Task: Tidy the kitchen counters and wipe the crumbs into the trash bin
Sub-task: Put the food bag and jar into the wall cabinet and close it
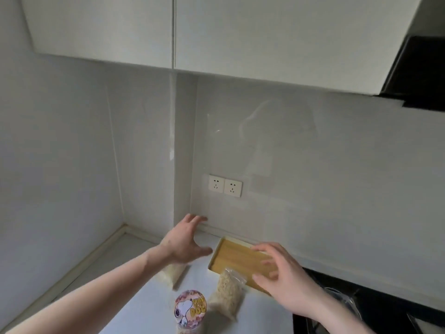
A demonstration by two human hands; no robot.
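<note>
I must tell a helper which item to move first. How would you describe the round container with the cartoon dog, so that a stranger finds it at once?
Start at the white counter below the two wall sockets. At its near edge, between two clear bags of pale grains, stands the round container. Only it has a pink lid with a cartoon dog.

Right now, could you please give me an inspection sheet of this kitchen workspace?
Surface: white counter, corner against grey walls.
Job's things: wooden cutting board lies flat by the back wall.
Clutter: two clear bags of grain; round cartoon-dog lid on a container at the front.
Hands: left hand open, fingers spread above the counter; right hand open over the board, contact unclear.
Cables: nothing seen; double wall socket has nothing plugged in.
Surroundings: white upper cabinets; black range hood; dark cooktop at right.
</note>
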